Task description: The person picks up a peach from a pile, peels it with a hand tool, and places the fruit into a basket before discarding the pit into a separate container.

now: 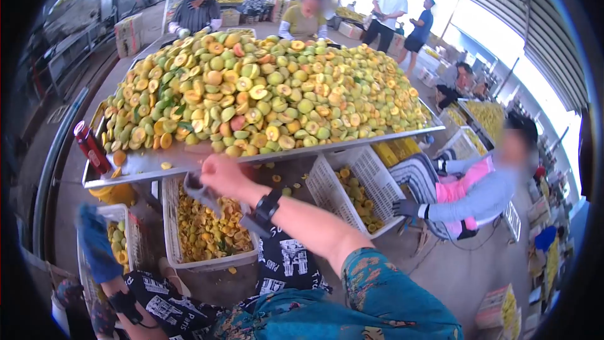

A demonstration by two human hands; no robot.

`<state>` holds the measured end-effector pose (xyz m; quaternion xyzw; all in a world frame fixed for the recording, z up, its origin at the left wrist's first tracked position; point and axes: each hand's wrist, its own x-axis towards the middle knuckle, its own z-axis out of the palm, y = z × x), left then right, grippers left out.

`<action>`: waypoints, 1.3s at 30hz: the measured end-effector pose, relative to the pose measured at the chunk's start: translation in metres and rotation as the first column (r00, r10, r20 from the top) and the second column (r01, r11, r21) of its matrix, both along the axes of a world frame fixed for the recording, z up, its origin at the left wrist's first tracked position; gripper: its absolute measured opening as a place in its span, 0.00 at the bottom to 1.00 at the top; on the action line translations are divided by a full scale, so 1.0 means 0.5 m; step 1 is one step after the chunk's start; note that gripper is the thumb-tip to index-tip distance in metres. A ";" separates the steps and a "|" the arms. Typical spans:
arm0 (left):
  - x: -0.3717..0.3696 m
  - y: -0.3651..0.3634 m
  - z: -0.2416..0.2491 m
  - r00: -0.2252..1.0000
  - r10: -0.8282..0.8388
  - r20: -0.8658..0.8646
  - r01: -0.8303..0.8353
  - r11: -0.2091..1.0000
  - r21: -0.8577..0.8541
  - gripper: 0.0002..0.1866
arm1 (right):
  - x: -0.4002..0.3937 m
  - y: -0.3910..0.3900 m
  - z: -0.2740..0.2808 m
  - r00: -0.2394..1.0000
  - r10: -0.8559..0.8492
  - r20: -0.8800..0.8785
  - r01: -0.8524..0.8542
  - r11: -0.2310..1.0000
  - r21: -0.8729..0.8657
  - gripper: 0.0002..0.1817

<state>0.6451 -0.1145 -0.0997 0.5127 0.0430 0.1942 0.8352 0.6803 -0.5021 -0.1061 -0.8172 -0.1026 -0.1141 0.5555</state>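
A: Right hand (pixel 223 175)?

B: Up at the near edge of the table (pixel 145 165), just under the fruit heap (pixel 264 88). Fingers curled shut around a grey piece (pixel 200 192), cloth or glove, hard to tell which. Black band (pixel 267 206) on the wrist.

A: And the left hand (pixel 95 244)?

B: Low, in a blue glove, fingers pressed together and pointing up. Nothing in it. Just beside the left crate (pixel 129 239), well apart from the table.

A: Where exactly does the grey piece hang?

B: Below the table edge, above the middle crate (pixel 168 214) full of cut fruit.

A: Advice for working at that edge?

B: Probably best to stay on the bare strip and not nudge the heap: halves piled steep, close to the rim, likely to roll. Worth minding the loose slice (pixel 167 165) near the fingers, too. Firm hold on the grey piece, or straight down into the crate with it.

A: Anything else close by?

B: Red bottle (pixel 91 146) at the left corner of the table. Another person's gloved hand (pixel 406 208) on a tilted crate (pixel 321 186) to the right, clear of both hands.
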 end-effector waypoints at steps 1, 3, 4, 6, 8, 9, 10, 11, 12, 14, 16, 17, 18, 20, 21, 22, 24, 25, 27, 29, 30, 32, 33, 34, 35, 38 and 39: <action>-0.023 -0.068 0.018 0.990 -0.088 -0.106 0.104 0.981 0.163 0.15 | -0.021 0.006 -0.004 0.999 -0.006 -0.031 0.005 1.000 -0.029 0.08; -0.051 -0.168 -0.009 0.917 -0.358 -0.174 0.392 0.886 0.248 0.13 | -0.059 0.028 -0.030 0.993 -0.088 -0.076 0.092 0.994 0.052 0.07; -0.094 -0.244 -0.005 0.943 -0.281 -0.176 0.330 0.854 0.403 0.13 | -0.057 0.038 -0.081 0.997 -0.072 0.009 0.070 0.986 0.153 0.08; -0.074 -0.274 -0.114 0.940 -0.330 -0.085 0.265 0.549 0.792 0.14 | -0.093 0.043 -0.104 0.999 -0.044 0.001 0.043 0.977 0.207 0.08; -0.054 -0.299 -0.139 0.733 -0.576 -0.362 0.668 0.710 0.223 0.11 | -0.140 0.049 -0.094 0.993 -0.026 -0.118 0.052 0.973 0.225 0.09; -0.062 -0.328 -0.123 0.715 -0.597 -0.365 0.689 0.690 0.221 0.11 | -0.147 0.056 -0.110 0.991 -0.030 -0.130 0.059 0.973 0.221 0.09; -0.078 -0.361 -0.109 0.706 -0.583 -0.403 0.693 0.685 0.224 0.10 | -0.153 0.060 -0.127 0.990 -0.027 -0.142 0.057 0.975 0.216 0.10; -0.088 -0.385 -0.101 0.699 -0.564 -0.439 0.695 0.682 0.229 0.08 | -0.171 0.057 -0.123 0.982 0.005 -0.189 0.048 0.960 0.277 0.09; -0.083 -0.389 -0.115 0.690 -0.574 -0.441 0.705 0.672 0.228 0.08 | -0.180 0.057 -0.128 0.978 0.011 -0.210 0.054 0.951 0.303 0.08; -0.063 -0.385 -0.152 0.610 -0.664 -0.433 0.777 0.607 0.166 0.07 | -0.194 0.052 -0.134 0.967 0.055 -0.247 0.047 0.921 0.387 0.08; -0.057 -0.381 -0.170 0.560 -0.688 -0.462 0.816 0.554 0.164 0.07 | -0.200 0.052 -0.157 0.974 0.047 -0.222 0.044 0.921 0.388 0.08; -0.060 -0.383 -0.176 0.566 -0.666 -0.485 0.809 0.561 0.175 0.07 | -0.206 0.048 -0.149 0.980 0.049 -0.195 0.031 0.921 0.389 0.08; -0.063 -0.385 -0.179 0.575 -0.642 -0.507 0.800 0.570 0.186 0.07 | -0.213 0.042 -0.142 0.980 0.046 -0.194 0.034 0.921 0.388 0.08; -0.073 -0.386 -0.184 0.599 -0.619 -0.508 0.779 0.596 0.193 0.07 | -0.230 0.037 -0.126 0.951 0.103 -0.292 0.041 0.892 0.450 0.08; -0.077 -0.385 -0.182 0.570 -0.649 -0.504 0.803 0.570 0.174 0.07 | -0.232 0.037 -0.128 0.951 0.103 -0.291 0.042 0.892 0.451 0.08; -0.080 -0.384 -0.180 0.541 -0.678 -0.499 0.825 0.544 0.156 0.08 | -0.233 0.038 -0.131 0.951 0.104 -0.292 0.044 0.887 0.460 0.08; -0.093 -0.386 -0.172 0.569 -0.640 -0.516 0.798 0.582 0.158 0.07 | -0.241 0.035 -0.123 0.951 0.105 -0.291 0.046 0.882 0.469 0.08; -0.097 -0.385 -0.169 0.597 -0.600 -0.533 0.767 0.621 0.160 0.07 | -0.245 0.034 -0.119 0.947 0.097 -0.306 0.057 0.888 0.456 0.07; -0.094 -0.373 -0.175 0.611 -0.577 -0.543 0.757 0.625 0.188 0.08 | -0.244 0.039 -0.129 0.945 0.089 -0.315 0.063 0.894 0.444 0.07; -0.089 -0.362 -0.186 0.622 -0.556 -0.551 0.749 0.628 0.212 0.08 | -0.235 0.047 -0.153 0.993 -0.053 -0.105 0.079 0.961 0.266 0.07; -0.087 -0.357 -0.191 0.622 -0.555 -0.552 0.755 0.612 0.235 0.09 | -0.237 0.049 -0.154 0.993 -0.052 -0.102 0.077 0.961 0.266 0.07; -0.090 -0.351 -0.195 0.625 -0.554 -0.550 0.759 0.598 0.259 0.10 | -0.246 0.052 -0.152 0.990 -0.046 -0.135 0.081 0.959 0.271 0.07; -0.094 -0.349 -0.193 0.621 -0.535 -0.573 0.762 0.582 0.284 0.10 | -0.247 0.053 -0.153 0.990 -0.045 -0.133 0.080 0.959 0.271 0.07; -0.099 -0.347 -0.189 0.618 -0.515 -0.595 0.766 0.564 0.307 0.11 | -0.247 0.055 -0.156 0.991 -0.053 -0.126 0.085 0.962 0.259 0.06; -0.110 -0.352 -0.172 0.618 -0.516 -0.593 0.766 0.563 0.309 0.11 | -0.247 0.055 -0.159 0.991 -0.063 -0.119 0.091 0.965 0.246 0.06; -0.134 -0.347 -0.147 0.597 -0.473 -0.648 0.769 0.566 0.296 0.13 | -0.249 0.052 -0.162 0.990 -0.077 -0.120 0.105 0.963 0.249 0.06; -0.124 -0.308 -0.184 0.686 -0.461 -0.562 0.690 0.656 0.305 0.14 | -0.251 0.051 -0.165 0.990 -0.077 -0.120 0.105 0.963 0.246 0.06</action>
